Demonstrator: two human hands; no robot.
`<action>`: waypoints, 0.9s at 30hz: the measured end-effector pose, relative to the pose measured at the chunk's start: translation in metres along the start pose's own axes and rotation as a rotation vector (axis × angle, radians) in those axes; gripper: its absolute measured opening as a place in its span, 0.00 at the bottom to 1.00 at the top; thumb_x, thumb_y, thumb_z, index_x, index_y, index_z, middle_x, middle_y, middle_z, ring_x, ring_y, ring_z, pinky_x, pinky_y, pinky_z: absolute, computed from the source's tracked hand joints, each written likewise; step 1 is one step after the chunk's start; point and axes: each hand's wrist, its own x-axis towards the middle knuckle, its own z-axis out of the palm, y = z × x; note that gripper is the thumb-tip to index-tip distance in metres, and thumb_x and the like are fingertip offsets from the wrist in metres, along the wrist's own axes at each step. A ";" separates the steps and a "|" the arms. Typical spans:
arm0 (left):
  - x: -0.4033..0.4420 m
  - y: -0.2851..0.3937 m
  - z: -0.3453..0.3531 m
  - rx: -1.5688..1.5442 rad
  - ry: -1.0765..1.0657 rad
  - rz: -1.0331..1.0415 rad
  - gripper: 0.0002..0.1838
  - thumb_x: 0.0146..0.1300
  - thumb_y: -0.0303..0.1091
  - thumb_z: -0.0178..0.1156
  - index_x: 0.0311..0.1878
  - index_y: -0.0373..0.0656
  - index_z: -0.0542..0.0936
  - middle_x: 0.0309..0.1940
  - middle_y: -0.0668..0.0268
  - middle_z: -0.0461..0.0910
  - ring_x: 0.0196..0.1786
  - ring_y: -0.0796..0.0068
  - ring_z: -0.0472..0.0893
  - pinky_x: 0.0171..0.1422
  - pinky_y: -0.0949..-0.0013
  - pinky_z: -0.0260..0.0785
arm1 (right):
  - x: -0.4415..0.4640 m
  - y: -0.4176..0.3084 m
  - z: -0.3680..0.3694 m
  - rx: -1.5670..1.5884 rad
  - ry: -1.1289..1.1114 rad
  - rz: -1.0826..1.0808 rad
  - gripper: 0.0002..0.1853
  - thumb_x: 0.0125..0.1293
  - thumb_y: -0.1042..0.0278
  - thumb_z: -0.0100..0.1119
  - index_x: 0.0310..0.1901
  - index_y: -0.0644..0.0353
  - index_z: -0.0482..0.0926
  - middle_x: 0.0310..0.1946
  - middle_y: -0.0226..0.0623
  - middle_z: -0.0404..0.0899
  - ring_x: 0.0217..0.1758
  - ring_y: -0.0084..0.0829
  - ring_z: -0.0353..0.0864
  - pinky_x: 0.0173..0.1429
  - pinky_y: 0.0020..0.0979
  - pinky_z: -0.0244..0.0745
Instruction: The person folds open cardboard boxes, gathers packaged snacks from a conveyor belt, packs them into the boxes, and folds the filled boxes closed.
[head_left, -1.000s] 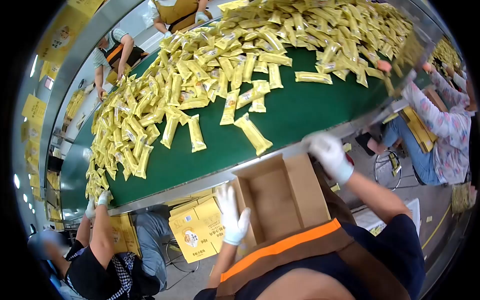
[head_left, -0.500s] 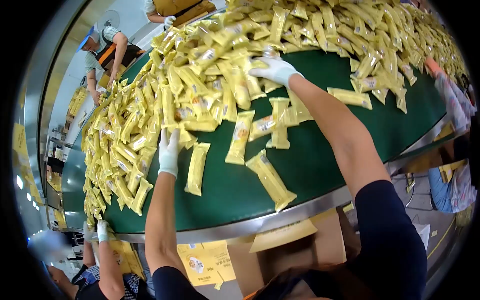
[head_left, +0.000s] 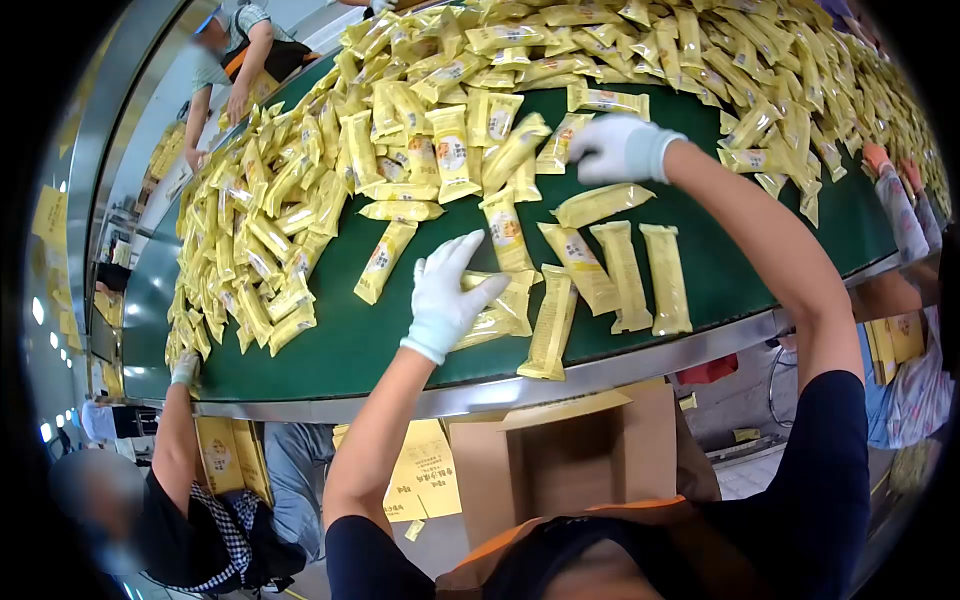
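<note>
Many yellow wrapped snack packets (head_left: 452, 152) are heaped on a green conveyor belt (head_left: 400, 340). My left hand (head_left: 447, 292), in a white glove, has its fingers spread. Its thumb lies over a pair of packets (head_left: 500, 312) near the front edge. Farther back, my gloved right hand (head_left: 625, 150) hovers with curved fingers and a gap at the thumb. Nothing shows in it. Just below it lies a slanted packet (head_left: 602, 205). Several loose packets, among them an upright one (head_left: 667, 280), lie between my hands and the metal edge.
Below the metal rim (head_left: 470, 400) stands an open cardboard box (head_left: 480, 470), beside a yellow printed carton (head_left: 425, 470). A co-worker's gloved hand (head_left: 185, 367) touches the pile at left. Another person (head_left: 245, 60) leans in across the belt. Orange-gloved hands (head_left: 877, 158) are at far right.
My left hand has moved right, to the packets near the front edge. My right hand has moved right, away from the heap. Loose packets now lie differently in front of me.
</note>
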 end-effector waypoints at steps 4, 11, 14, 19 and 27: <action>-0.030 -0.004 -0.009 0.163 0.065 0.062 0.45 0.50 0.63 0.68 0.68 0.48 0.72 0.69 0.56 0.68 0.73 0.51 0.63 0.76 0.40 0.46 | 0.072 0.017 -0.013 0.388 0.468 0.068 0.26 0.63 0.43 0.55 0.54 0.54 0.82 0.54 0.45 0.81 0.57 0.43 0.79 0.61 0.36 0.72; -0.051 -0.062 -0.026 0.474 0.026 -0.033 0.54 0.38 0.73 0.69 0.70 0.56 0.72 0.76 0.42 0.51 0.77 0.34 0.48 0.75 0.30 0.39 | 0.184 -0.066 0.050 0.524 0.042 -0.244 0.49 0.54 0.31 0.63 0.73 0.49 0.64 0.73 0.48 0.62 0.76 0.44 0.62 0.76 0.40 0.56; -0.052 -0.063 -0.014 0.412 0.050 0.093 0.51 0.43 0.76 0.64 0.70 0.58 0.72 0.76 0.40 0.49 0.77 0.34 0.48 0.75 0.30 0.40 | 0.128 -0.116 0.046 0.206 -0.066 -0.274 0.46 0.51 0.33 0.66 0.72 0.36 0.66 0.66 0.49 0.71 0.69 0.46 0.70 0.71 0.40 0.65; -0.080 -0.026 -0.015 0.461 0.079 0.231 0.40 0.51 0.65 0.66 0.68 0.60 0.75 0.76 0.43 0.51 0.77 0.35 0.49 0.76 0.33 0.40 | 0.069 -0.086 0.029 0.108 -0.318 -0.266 0.42 0.50 0.45 0.65 0.71 0.36 0.68 0.55 0.38 0.81 0.56 0.37 0.81 0.58 0.34 0.74; -0.067 0.014 -0.027 0.391 -0.096 0.376 0.34 0.50 0.32 0.67 0.64 0.47 0.74 0.50 0.61 0.76 0.52 0.57 0.76 0.69 0.48 0.63 | -0.119 -0.042 0.043 0.169 0.591 -0.273 0.29 0.63 0.47 0.62 0.64 0.48 0.74 0.53 0.40 0.82 0.56 0.41 0.81 0.61 0.38 0.76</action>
